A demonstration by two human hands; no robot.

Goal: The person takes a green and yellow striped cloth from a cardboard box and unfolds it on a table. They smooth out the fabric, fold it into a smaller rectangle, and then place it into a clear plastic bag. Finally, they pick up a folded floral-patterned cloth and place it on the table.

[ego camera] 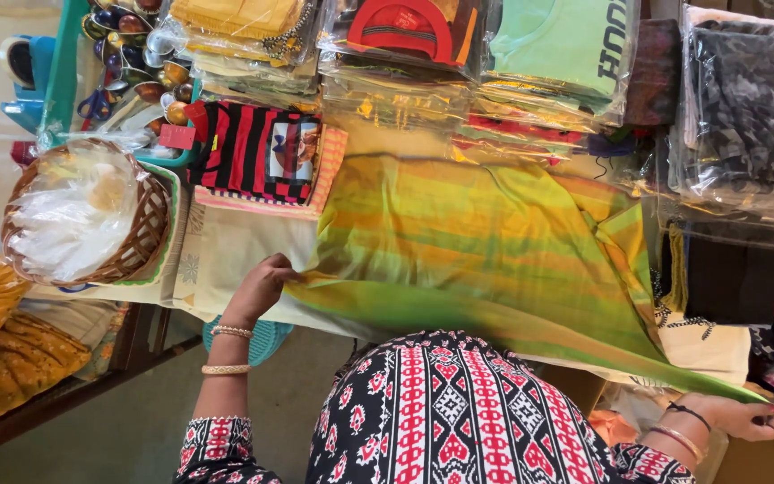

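Observation:
A green and yellow striped cloth [485, 251] lies spread across the counter in the head view. My left hand [262, 285] pinches its near left corner, fingers closed on the fabric edge. My right hand [736, 415] grips the cloth's far right tip, which is drawn out to a narrow point at the lower right. Both wrists wear bangles. My patterned black, red and white top fills the bottom middle.
A wicker basket [141, 237] of clear plastic bags stands at the left. A red and black striped garment [257, 148] lies behind my left hand. Packed clothes in clear wrappers [557, 54] line the back. Dark folded cloth [732, 269] sits at the right.

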